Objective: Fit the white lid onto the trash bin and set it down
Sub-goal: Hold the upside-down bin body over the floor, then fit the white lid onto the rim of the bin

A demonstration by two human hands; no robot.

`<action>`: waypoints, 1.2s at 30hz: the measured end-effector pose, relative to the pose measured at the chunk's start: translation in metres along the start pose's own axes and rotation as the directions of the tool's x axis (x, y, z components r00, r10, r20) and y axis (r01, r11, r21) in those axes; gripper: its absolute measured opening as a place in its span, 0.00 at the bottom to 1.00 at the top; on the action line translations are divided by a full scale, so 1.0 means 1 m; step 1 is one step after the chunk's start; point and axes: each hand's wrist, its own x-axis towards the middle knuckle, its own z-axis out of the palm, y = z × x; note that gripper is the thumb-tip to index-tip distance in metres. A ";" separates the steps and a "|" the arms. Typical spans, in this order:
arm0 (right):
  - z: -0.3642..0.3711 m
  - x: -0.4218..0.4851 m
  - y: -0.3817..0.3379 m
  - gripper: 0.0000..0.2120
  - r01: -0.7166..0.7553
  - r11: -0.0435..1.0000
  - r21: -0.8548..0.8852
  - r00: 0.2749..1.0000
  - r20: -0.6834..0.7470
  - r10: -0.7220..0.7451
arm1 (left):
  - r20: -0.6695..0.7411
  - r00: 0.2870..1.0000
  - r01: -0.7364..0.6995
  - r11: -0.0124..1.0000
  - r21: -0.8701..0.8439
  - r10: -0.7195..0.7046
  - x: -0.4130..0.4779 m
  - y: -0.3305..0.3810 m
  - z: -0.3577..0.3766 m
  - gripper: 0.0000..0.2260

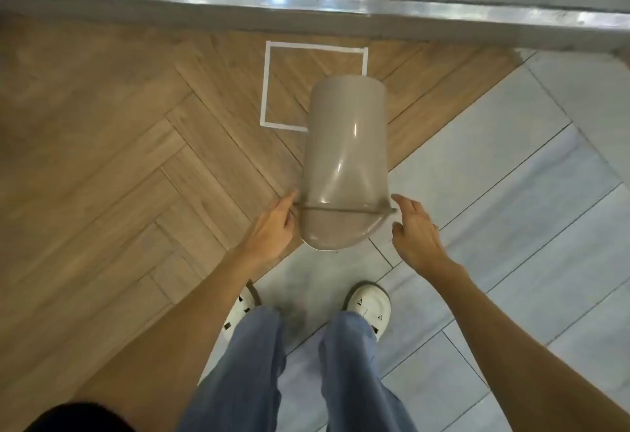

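**Bin held between both hands above the floor**

We find the trash bin [344, 145], beige and glossy, tilted with its base pointing away from us and its rimmed upper end toward us, between the two hands. A thin rim line crosses the bin at the level of the fingertips; below it a rounded beige section [332, 230] faces us. We cannot tell whether this section is a lid or the bin's open mouth, and it does not read as white.

The left hand [272, 227] is spread, fingers extended, with the fingertips touching the bin's left edge at the rim. The right hand [414, 227] is likewise spread, fingers loosely apart; its fingertips sit just beside the right end of the rim, and we cannot tell whether they make contact. Neither hand is closed around the bin.

Beyond the hands, a square of white tape [269, 87] is marked on the wooden herringbone floor [112, 145]; the far end of the bin overlaps its near right corner. To the right of the hands the floor changes to grey tile [531, 176]. Below the hands we note blue jeans [347, 373] and white shoes [370, 305]. A metal strip [306, 2] runs across the far edge.
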 end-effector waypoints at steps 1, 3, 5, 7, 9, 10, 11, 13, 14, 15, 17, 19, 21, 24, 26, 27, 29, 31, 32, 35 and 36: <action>0.007 0.004 0.005 0.26 -0.012 1.000 0.025 1.000 -0.001 0.012 | 0.015 1.000 0.008 1.000 -0.006 -0.008 0.003 -0.005 0.005 0.23; 0.018 0.012 0.014 0.25 -0.022 0.996 0.084 1.000 -0.016 0.024 | -0.004 1.000 0.005 0.999 -0.047 -0.006 0.009 -0.016 0.017 0.22; 0.026 0.019 0.019 0.21 -0.049 0.988 0.144 0.998 -0.043 0.056 | -0.059 0.998 0.012 0.994 -0.106 -0.018 0.015 -0.022 0.025 0.19; 0.030 0.026 0.023 0.15 -0.073 0.975 0.211 0.993 -0.079 0.091 | -0.115 0.993 0.004 0.983 -0.182 -0.026 0.023 -0.024 0.028 0.13; 0.031 0.028 0.023 0.09 -0.075 0.961 0.265 0.988 -0.111 0.107 | -0.153 0.988 -0.036 0.973 -0.228 0.000 0.030 -0.028 0.029 0.07; 0.031 0.029 0.023 0.07 -0.063 0.957 0.282 0.987 -0.122 0.101 | -0.160 0.987 -0.055 0.972 -0.230 0.018 0.031 -0.030 0.029 0.05; 0.031 0.029 0.023 0.05 -0.037 0.955 0.294 0.988 -0.134 0.080 | -0.163 0.986 -0.073 0.970 -0.230 0.035 0.031 -0.032 0.027 0.04; 0.029 0.024 0.019 0.03 0.015 0.953 0.302 0.988 -0.153 0.033 | -0.187 0.980 -0.107 0.966 -0.234 0.063 0.027 -0.034 0.023 0.05; 0.026 0.021 0.017 0.02 0.037 0.953 0.302 0.987 -0.163 0.014 | -0.209 0.975 -0.127 0.962 -0.242 0.076 0.024 -0.034 0.021 0.05; 0.024 0.019 0.014 0.02 0.060 0.952 0.301 0.985 -0.174 -0.007 | -0.226 0.971 -0.142 0.955 -0.260 0.083 0.021 -0.035 0.018 0.04; 0.014 0.015 0.007 0.03 0.105 0.948 0.301 0.981 -0.189 -0.049 | -0.241 0.967 -0.157 0.937 -0.313 0.081 0.014 -0.035 0.011 0.04; -0.001 0.013 -0.004 0.03 0.162 0.939 0.303 0.973 -0.206 -0.102 | -0.233 0.970 -0.150 0.917 -0.370 0.065 0.006 -0.035 0.004 0.05; -0.019 0.014 -0.019 0.04 0.226 0.926 0.301 0.959 -0.236 -0.157 | -0.231 0.972 -0.134 0.885 -0.447 0.031 -0.002 -0.032 -0.004 0.05; -0.049 0.022 -0.051 0.07 0.297 0.902 0.313 0.938 -0.275 -0.213 | -0.240 0.970 -0.122 0.789 -0.602 -0.033 -0.012 -0.023 -0.016 0.03; -0.064 0.030 -0.074 0.09 0.334 0.894 0.299 0.923 -0.296 -0.246 | -0.226 0.971 -0.104 0.710 -0.696 -0.080 -0.019 -0.016 -0.021 0.05; -0.070 0.035 -0.085 0.10 0.350 0.894 0.282 0.917 -0.300 -0.264 | -0.215 0.972 -0.093 0.672 -0.735 -0.100 -0.023 -0.013 -0.021 0.05; -0.080 0.042 -0.106 0.12 0.370 0.897 0.243 0.912 -0.280 -0.300 | -0.183 0.972 -0.063 0.590 -0.805 -0.146 -0.029 -0.009 -0.021 0.05; -0.086 0.045 -0.123 0.15 0.375 0.904 0.207 0.918 -0.221 -0.330 | -0.148 0.968 -0.028 0.495 -0.868 -0.204 -0.034 -0.007 -0.019 0.06; -0.087 0.046 -0.131 0.16 0.381 0.905 0.192 0.919 -0.185 -0.347 | -0.131 0.963 -0.012 0.451 -0.892 -0.234 -0.035 -0.007 -0.019 0.06; -0.086 0.050 -0.146 0.21 0.402 0.904 0.145 0.915 -0.077 -0.395 | -0.085 0.954 0.020 0.345 -0.939 -0.288 -0.035 -0.004 -0.022 0.07; -0.084 0.052 -0.149 0.23 0.409 0.904 0.124 0.912 -0.056 -0.405 | -0.071 0.951 0.032 0.321 -0.946 -0.302 -0.033 -0.003 -0.024 0.08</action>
